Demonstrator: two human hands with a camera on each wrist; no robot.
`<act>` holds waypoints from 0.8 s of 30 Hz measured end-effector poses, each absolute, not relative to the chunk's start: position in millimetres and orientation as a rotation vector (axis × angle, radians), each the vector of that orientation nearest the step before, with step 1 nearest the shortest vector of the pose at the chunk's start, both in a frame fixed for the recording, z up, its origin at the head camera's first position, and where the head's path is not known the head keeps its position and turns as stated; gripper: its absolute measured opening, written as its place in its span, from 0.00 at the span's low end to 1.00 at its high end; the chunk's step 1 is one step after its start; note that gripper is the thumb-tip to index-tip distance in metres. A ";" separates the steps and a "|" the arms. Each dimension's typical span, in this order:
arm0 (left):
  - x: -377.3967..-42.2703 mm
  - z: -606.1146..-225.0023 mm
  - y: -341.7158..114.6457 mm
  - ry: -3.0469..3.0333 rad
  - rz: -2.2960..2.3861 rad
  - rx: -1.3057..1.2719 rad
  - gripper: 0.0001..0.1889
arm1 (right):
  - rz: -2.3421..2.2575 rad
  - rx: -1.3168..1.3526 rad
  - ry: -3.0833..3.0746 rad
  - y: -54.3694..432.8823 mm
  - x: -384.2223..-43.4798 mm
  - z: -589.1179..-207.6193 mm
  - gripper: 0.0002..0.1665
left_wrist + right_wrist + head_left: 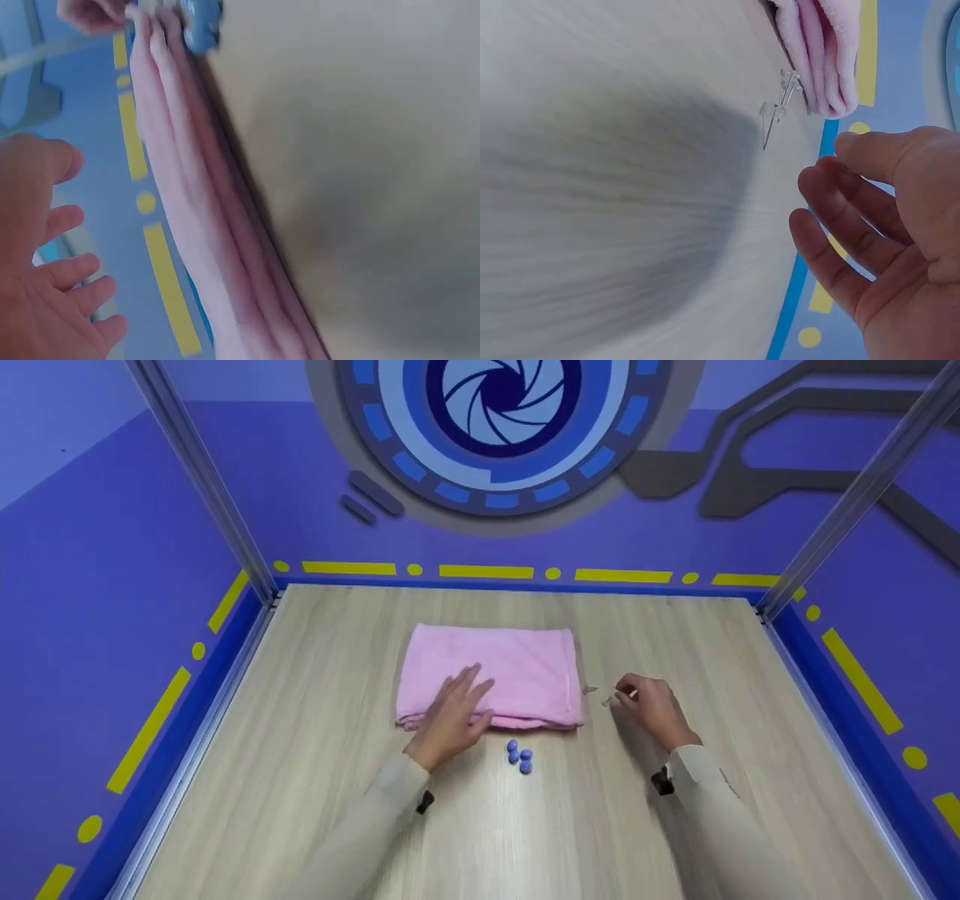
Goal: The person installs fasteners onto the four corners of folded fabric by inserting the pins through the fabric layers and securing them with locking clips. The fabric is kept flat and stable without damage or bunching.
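A pink folded towel lies on the wooden table, its layered edge toward the person. My left hand is over the towel's near left part, fingers spread and holding nothing. To the towel's right, my right hand has loosely bent fingers, with nothing between them and the thumb. Just beyond those fingertips are two clear-headed push pins with thin metal points, near the towel's corner. Several small blue rounded pieces sit in front of the towel, grouped in two pairs.
The wooden table is bounded by blue printed walls at the back and both sides. Metal posts stand at the back corners, and metal rails run along the side edges.
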State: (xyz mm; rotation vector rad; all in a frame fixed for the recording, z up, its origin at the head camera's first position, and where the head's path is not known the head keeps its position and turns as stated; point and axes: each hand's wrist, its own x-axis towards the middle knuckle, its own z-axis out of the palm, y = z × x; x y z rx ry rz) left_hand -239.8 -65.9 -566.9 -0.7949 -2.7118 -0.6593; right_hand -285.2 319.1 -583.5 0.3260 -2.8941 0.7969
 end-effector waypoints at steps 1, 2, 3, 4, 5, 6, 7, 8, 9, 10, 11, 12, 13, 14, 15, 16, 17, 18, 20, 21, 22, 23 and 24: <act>-240.5 -566.2 -58.0 -2.720 -0.651 -0.826 0.25 | 0.794 0.324 -2.892 319.8 -283.7 -583.5 0.04; -240.8 -565.8 -50.3 -2.729 -0.642 -0.858 0.24 | 0.791 0.320 -2.891 320.4 -282.4 -583.7 0.05; -241.0 -565.7 -43.0 -2.731 -0.627 -0.892 0.22 | 0.789 0.319 -2.890 321.0 -281.1 -583.9 0.06; -241.0 -565.7 -35.8 -2.731 -0.608 -0.927 0.20 | 0.792 0.317 -2.890 321.6 -279.9 -584.2 0.07; -240.9 -566.2 -29.0 -2.729 -0.593 -0.960 0.19 | 0.795 0.311 -2.891 322.1 -278.7 -584.4 0.07; -240.6 -566.8 -22.6 -2.724 -0.582 -0.992 0.17 | 0.798 0.306 -2.892 322.7 -277.6 -584.6 0.08; -240.3 -567.2 -16.6 -2.717 -0.561 -1.022 0.16 | 0.800 0.294 -2.894 323.2 -276.6 -584.6 0.08; -240.2 -567.9 -10.8 -2.711 -0.546 -1.048 0.15 | 0.804 0.285 -2.898 323.9 -275.5 -584.7 0.09; -240.2 -568.7 -5.4 -2.703 -0.533 -1.071 0.14 | 0.808 0.274 -2.901 324.5 -274.2 -584.7 0.09; -240.1 -569.2 -0.5 -2.703 -0.516 -1.090 0.13 | 0.812 0.266 -2.903 325.0 -273.3 -584.7 0.09; -239.9 -569.9 4.1 -2.704 -0.495 -1.106 0.13 | 0.814 0.258 -2.904 325.6 -272.4 -584.7 0.09; -239.6 -570.3 8.1 -2.711 -0.473 -1.119 0.13 | 0.817 0.254 -2.902 326.2 -271.5 -584.7 0.09; -239.2 -570.8 11.9 -2.721 -0.448 -1.130 0.14 | 0.819 0.250 -2.899 326.7 -270.6 -584.7 0.09; -238.8 -571.2 15.4 -2.738 -0.432 -1.137 0.14 | 0.819 0.252 -2.891 327.3 -269.7 -584.9 0.08; -238.5 -572.1 18.6 -2.754 -0.419 -1.142 0.15 | 0.818 0.256 -2.882 327.6 -269.0 -585.2 0.08; -238.0 -572.7 21.6 -2.772 -0.405 -1.149 0.15 | 0.812 0.272 -2.867 328.2 -268.3 -585.7 0.08; -237.5 -573.7 24.3 -2.789 -0.401 -1.155 0.16 | 0.805 0.292 -2.852 328.7 -267.7 -586.5 0.08; -237.0 -574.7 26.5 -2.805 -0.400 -1.159 0.17 | 0.801 0.308 -2.840 328.9 -267.0 -587.1 0.08; -236.0 -576.1 30.4 -2.833 -0.403 -1.169 0.17 | 0.790 0.334 -2.819 329.3 -266.0 -588.7 0.08; -235.7 -577.3 32.0 -2.845 -0.403 -1.174 0.17 | 0.787 0.342 -2.814 329.6 -265.4 -589.3 0.08; -235.4 -577.6 33.4 -2.861 -0.397 -1.180 0.18 | 0.785 0.344 -2.812 330.0 -264.9 -590.0 0.08; -235.4 -578.2 34.6 -2.879 -0.389 -1.183 0.19 | 0.787 0.337 -2.819 330.3 -264.3 -590.4 0.08; -235.6 -578.9 35.6 -2.897 -0.377 -1.184 0.20 | 0.794 0.325 -2.828 330.6 -263.7 -590.6 0.08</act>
